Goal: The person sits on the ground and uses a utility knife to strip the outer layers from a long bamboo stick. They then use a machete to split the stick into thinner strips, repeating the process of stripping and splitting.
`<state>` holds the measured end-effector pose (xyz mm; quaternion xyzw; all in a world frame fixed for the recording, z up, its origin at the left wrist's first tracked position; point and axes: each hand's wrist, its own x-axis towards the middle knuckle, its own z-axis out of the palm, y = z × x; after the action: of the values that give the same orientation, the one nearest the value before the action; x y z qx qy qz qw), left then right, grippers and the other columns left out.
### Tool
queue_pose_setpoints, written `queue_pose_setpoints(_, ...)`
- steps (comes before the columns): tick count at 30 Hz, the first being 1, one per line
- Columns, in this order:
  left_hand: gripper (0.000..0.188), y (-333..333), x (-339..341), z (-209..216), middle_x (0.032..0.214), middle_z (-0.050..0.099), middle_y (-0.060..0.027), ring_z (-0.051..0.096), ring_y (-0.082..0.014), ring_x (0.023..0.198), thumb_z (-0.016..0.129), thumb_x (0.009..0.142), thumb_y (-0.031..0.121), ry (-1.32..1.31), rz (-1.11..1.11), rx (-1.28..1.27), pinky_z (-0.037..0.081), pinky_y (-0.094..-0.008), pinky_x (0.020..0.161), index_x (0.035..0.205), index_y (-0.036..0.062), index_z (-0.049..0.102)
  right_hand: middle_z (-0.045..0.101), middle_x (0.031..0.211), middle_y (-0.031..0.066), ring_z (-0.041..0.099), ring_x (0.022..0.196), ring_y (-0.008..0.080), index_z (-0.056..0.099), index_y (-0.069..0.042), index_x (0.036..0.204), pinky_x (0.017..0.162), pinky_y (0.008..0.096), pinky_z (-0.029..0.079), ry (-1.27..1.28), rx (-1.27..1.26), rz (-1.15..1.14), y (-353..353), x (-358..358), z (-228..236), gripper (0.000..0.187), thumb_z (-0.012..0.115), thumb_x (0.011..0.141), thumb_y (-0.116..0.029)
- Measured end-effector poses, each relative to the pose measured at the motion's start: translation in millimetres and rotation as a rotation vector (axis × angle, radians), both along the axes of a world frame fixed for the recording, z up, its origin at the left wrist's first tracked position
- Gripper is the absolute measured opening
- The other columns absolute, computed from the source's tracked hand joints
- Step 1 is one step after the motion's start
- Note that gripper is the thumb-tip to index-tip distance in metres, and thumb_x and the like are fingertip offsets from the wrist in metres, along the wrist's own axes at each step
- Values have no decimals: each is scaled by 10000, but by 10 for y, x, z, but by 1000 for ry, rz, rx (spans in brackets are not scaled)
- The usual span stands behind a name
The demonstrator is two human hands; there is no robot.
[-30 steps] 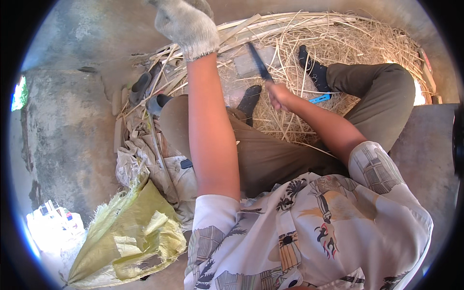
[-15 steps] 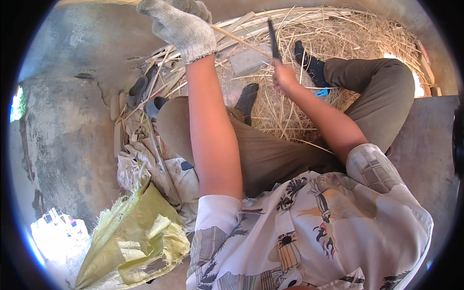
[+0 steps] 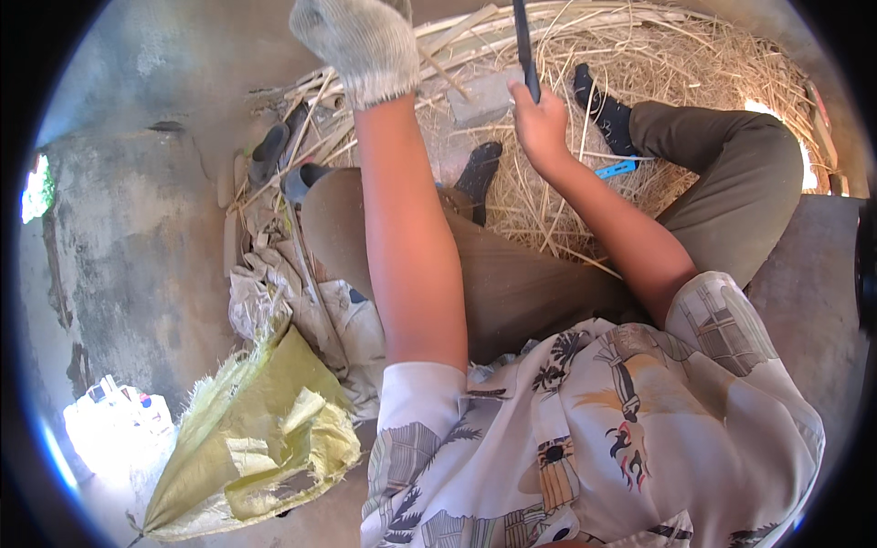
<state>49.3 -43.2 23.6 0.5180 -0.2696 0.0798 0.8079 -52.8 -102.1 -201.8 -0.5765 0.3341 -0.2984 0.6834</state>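
My left hand wears a grey-white knitted glove and is closed at the top edge, its fingertips partly cut off. A thin bamboo strip sticks out from the glove to the right, so the hand appears closed round it. My bare right hand is wrapped round the handle of a knife, whose long dark blade points up and away, out of the picture's top. Blade and strip are apart. Beneath them lies a grey rectangular block among the shavings.
Pale shavings and strips cover the floor ahead. A blue flat tool lies by my dark-socked foot. Dark shoes stand at the left near the wall. Closer in are crumpled cloth and a yellow-green woven sack.
The knife has risen, and its blade now reaches the top edge. Less of the strip shows beyond the glove, and its end no longer reaches the knife. The view has shifted slightly.
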Motion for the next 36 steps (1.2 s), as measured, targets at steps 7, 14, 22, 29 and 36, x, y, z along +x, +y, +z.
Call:
queue_pose_setpoints(7,604,125,159,33,506,287,68,281,-87,384,530,906,726,76,-52,-80,202,-272,380,670,195,365,689,761,225,695,755,330,680,71,941,736,448,525,624,-184,361,100,-195,-820,473,601,893,-394)
queue_pose_setpoints(14,579,281,222,29,532,380,56,339,-94,388,556,886,731,251,100,-202,227,-263,376,709,196,424,564,602,85,576,564,180,659,29,861,552,347,468,-50,-27,31,190,50,-401,320,609,903,-285)
queue_pose_setpoints(22,556,460,298,-21,529,406,49,332,-104,387,587,873,721,209,110,-209,237,-279,379,721,200,465,576,620,48,509,499,152,640,-14,818,493,334,409,146,-236,281,164,35,-257,255,639,885,-261)
queue_pose_setpoints(29,567,516,452,53,504,434,32,296,-129,361,586,847,750,311,-23,-217,219,-293,372,757,198,495,627,663,111,601,617,190,647,37,834,587,375,473,315,-169,400,130,-80,-788,370,593,880,-326)
queue_pose_setpoints(36,759,725,625,1,547,315,-3,260,-158,463,230,899,843,205,202,-13,325,-356,474,770,110,379,615,607,97,599,552,233,661,34,744,551,403,466,63,-138,82,75,140,-342,412,628,876,-355)
